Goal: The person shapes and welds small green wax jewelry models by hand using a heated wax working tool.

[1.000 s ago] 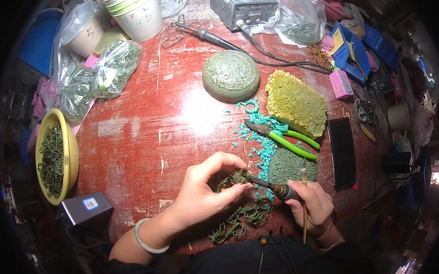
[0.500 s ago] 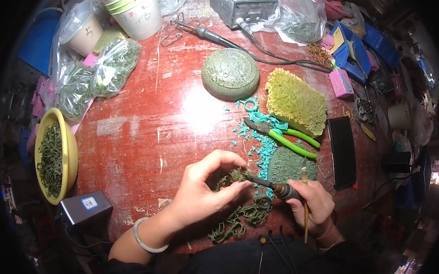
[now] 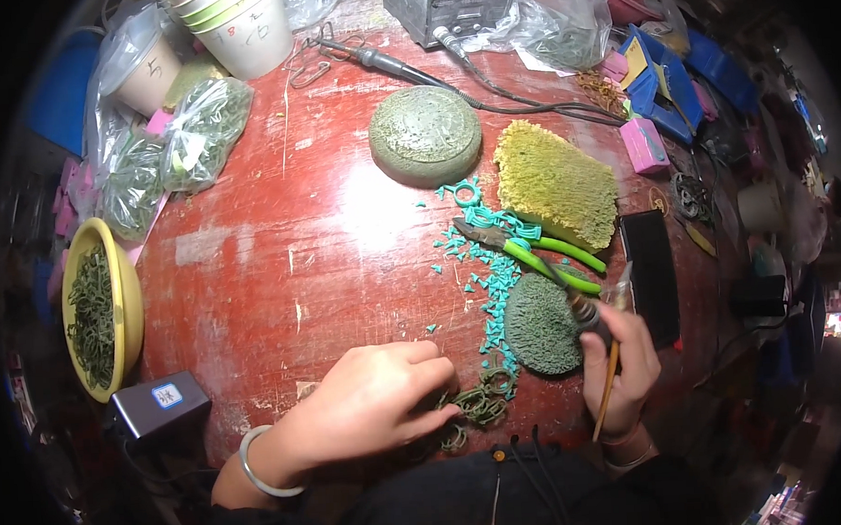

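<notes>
My left hand (image 3: 370,396) is closed, palm down, its thumb and fingers pinched at a small heap of dark green looped pieces (image 3: 488,402). Whatever lies between the fingertips is hidden. In my right hand (image 3: 622,362) is a dark-handled pen tool (image 3: 587,313), like a soldering iron, pointing up and away. The same hand also keeps a thin brush with a wooden handle (image 3: 609,386). Beneath the pen's tip sits a rough, round green pad (image 3: 541,330). Small turquoise bits (image 3: 499,297) trail beside it, and green-handled pliers (image 3: 538,257) lie just beyond.
A yellow spongy block (image 3: 558,186), a round grey-green disc (image 3: 424,136) and a black phone-like slab (image 3: 650,276) lie farther off. At left stand a yellow bowl (image 3: 134,313) of green pieces and a dark box (image 3: 162,405). A second pen (image 3: 388,62) is cabled to a control box (image 3: 452,12).
My left hand has turned palm down and dropped to the heap; the green piece it held up is out of sight. My right hand has lifted the pen away, over the green pad.
</notes>
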Available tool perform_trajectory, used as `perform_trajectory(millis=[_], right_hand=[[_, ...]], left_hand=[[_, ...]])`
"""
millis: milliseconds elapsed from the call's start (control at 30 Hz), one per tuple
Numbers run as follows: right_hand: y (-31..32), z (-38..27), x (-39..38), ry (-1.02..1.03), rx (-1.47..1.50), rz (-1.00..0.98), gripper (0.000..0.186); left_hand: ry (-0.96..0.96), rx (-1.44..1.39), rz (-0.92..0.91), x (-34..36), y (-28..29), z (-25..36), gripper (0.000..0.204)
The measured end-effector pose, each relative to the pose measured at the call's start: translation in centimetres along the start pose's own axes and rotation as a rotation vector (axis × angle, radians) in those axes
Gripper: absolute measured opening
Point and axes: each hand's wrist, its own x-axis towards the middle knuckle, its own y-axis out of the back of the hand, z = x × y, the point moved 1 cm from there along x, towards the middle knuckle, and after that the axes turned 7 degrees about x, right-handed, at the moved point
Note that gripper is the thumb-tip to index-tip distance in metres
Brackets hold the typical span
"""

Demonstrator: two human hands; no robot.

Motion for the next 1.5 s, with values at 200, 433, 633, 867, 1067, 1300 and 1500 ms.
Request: perform_trajectory(millis=[200, 433, 633, 867, 1067, 1300, 1500], right_hand=[[0.1, 1.2, 0.4, -0.161, -0.141, 0.103, 0.029], [0.2, 1.6, 0.0, -0.151, -0.191, 0.069, 0.031], [0.2, 1.5, 0.3, -0.14, -0.173, 0.064, 0.031], [0.5, 0.4, -0.1, -0.089, -0.051, 0.071, 0.029], [-0.1, 0.0, -0.5, 0.166, 0.128, -0.151, 0.035], [-0.2, -0.1, -0.6, 0.153, 0.136, -0.191, 0.036], [-0.2, 0.1, -0.2, 0.081, -0.06, -0.007, 0.032]], left_hand=[[0.032, -0.261, 0.062, 0.1, -0.1, -0.9, 0.016], [0.462, -1.06, 0.325, 0.2, -0.4, -1.6, 0.015], [0.505, -1.098, 0.389, 0.3, -0.8, -1.9, 0.017], [0.481, -1.137, 0.414, 0.7, -0.4, -1.6, 0.024], [0.257, -0.861, 0.451, 0.6, -1.8, -2.2, 0.027], [0.363, -0.923, 0.415, 0.5, -1.9, -2.0, 0.022], [0.116, -0.515, 0.58, 0.8, -2.0, -2.9, 0.016]])
